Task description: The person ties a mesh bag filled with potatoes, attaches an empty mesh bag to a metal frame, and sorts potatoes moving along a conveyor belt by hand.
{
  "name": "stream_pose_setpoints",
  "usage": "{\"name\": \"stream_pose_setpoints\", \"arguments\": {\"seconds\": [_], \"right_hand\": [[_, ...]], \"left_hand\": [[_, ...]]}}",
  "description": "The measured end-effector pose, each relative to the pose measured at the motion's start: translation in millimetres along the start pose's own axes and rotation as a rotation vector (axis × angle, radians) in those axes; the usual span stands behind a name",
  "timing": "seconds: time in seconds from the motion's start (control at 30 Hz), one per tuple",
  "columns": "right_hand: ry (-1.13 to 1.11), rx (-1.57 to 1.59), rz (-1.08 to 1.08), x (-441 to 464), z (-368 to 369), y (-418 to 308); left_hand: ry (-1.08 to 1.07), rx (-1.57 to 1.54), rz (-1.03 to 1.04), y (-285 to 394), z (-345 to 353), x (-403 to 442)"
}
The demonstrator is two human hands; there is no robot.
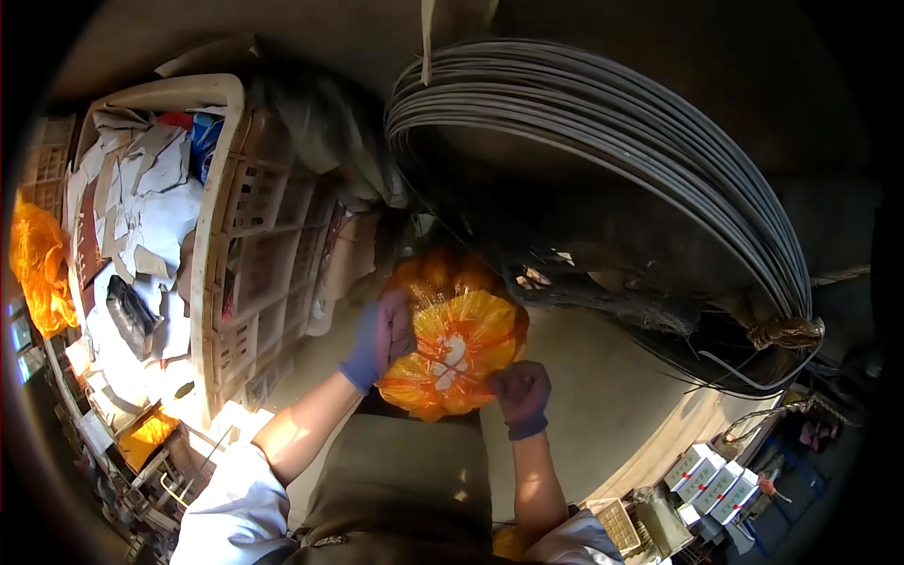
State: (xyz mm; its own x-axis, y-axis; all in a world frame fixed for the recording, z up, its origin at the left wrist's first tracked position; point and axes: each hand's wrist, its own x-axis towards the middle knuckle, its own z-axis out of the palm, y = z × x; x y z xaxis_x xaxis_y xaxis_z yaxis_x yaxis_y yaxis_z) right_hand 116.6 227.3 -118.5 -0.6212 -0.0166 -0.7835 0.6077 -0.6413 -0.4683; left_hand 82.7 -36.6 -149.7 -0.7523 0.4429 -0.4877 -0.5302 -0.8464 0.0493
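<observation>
An orange mesh bag stands full in front of my legs, with rounded lumps showing through its far side. Its gathered top faces me, and something white shows through the middle, with red-orange strands running across it. My left hand, in a bluish-purple glove, is closed on the bag's left edge. On the other side my right hand, gloved the same way, is closed at the bag's lower right edge. A red-orange strand leads toward its fingers; whether they pinch the strand or the mesh is hidden.
A tall plastic crate holding torn cardboard stands at the left. A large coil of grey wire leans at the upper right. Orange netting hangs at the far left. White boxes and a small basket lie lower right.
</observation>
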Motion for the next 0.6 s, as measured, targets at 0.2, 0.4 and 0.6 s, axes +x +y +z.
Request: {"name": "stream_pose_setpoints", "arguments": {"seconds": [0.2,0.4,0.6], "right_hand": [[-0.332,-0.292,-0.158,-16,50,-22],[-0.442,-0.809,-0.544,-4,73,-43],[-0.59,-0.775,-0.046,-6,58,-3]], "left_hand": [[0.263,1.186,-0.065,-17,72,-41],[0.186,1.394,-0.079,-30,86,-35],[0.334,0.985,-0.092,-18,88,-22]]}}
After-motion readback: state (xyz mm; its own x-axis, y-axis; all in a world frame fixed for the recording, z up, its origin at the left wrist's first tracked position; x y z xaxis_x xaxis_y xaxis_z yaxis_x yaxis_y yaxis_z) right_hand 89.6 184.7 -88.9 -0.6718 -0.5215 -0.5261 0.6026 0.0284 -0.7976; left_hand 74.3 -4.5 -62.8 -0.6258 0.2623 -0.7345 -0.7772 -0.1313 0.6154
